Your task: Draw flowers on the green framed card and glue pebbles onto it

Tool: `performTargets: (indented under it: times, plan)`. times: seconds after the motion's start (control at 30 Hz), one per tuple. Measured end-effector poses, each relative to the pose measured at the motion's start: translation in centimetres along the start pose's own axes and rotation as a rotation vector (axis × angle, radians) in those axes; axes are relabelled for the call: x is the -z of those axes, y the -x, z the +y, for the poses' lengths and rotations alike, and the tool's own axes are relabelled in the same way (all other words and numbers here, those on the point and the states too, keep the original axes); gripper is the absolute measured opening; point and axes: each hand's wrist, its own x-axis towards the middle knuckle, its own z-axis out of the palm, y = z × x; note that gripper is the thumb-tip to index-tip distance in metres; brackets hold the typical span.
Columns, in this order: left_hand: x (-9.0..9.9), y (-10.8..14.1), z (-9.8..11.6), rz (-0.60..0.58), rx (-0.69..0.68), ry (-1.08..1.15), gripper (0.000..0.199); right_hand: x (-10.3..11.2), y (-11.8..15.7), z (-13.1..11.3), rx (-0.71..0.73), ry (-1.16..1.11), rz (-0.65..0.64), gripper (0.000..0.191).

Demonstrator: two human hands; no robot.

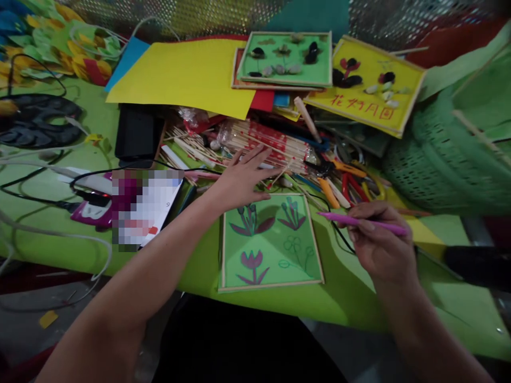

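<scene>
My right hand (pixel 381 236) is closed around a pink marker pen (pixel 359 221), its tip pointing left, held to the right of a green picture card (pixel 275 250). Thin wooden strips frame that card, and purple flowers with dark outlines are drawn on it. Its lower right flower shows outlines only, without fill. Fingers spread, my left hand (pixel 247 178) is over the card's top edge and the sticks behind it. It holds nothing that I can see; whether the palm touches the card is unclear.
Behind lie packed wooden sticks (pixel 259 138), red-handled pliers (pixel 355 183) and yellow sheets (pixel 179 74). Two finished-looking pebble pictures, one green (pixel 285 58) and one yellow (pixel 375 88), lean at the back. A green basket (pixel 431 154) stands right; a phone (pixel 159 207) and cables lie left.
</scene>
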Motion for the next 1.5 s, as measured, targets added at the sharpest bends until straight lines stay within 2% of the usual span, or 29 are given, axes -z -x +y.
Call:
performTargets:
  times: [0.13,0.27,0.37,0.57,0.87,1.5]
  plan:
    - [-0.3,0.1,-0.3,0.002,0.002,-0.013,0.073,1.4,0.6,1.7,-0.14,-0.064,-0.059,0.019]
    - [-0.5,0.0,-0.6,-0.012,0.007,-0.015,0.075,1.4,1.0,2.3,-0.201,-0.071,-0.089,0.022]
    - [-0.5,0.0,-0.6,-0.016,-0.003,-0.019,0.074,1.5,1.0,2.5,-0.191,-0.029,-0.115,0.026]
    - [-0.4,-0.1,-0.6,-0.041,0.011,-0.028,0.074,2.0,1.4,2.9,-0.152,0.105,-0.204,0.019]
    - [-0.1,-0.1,-0.3,-0.055,0.026,-0.035,0.074,1.7,1.8,2.4,-0.086,0.216,-0.287,0.015]
    - [-0.3,-0.1,-0.4,-0.038,0.019,-0.016,0.075,1.2,1.9,2.1,-0.037,0.372,-0.342,0.019]
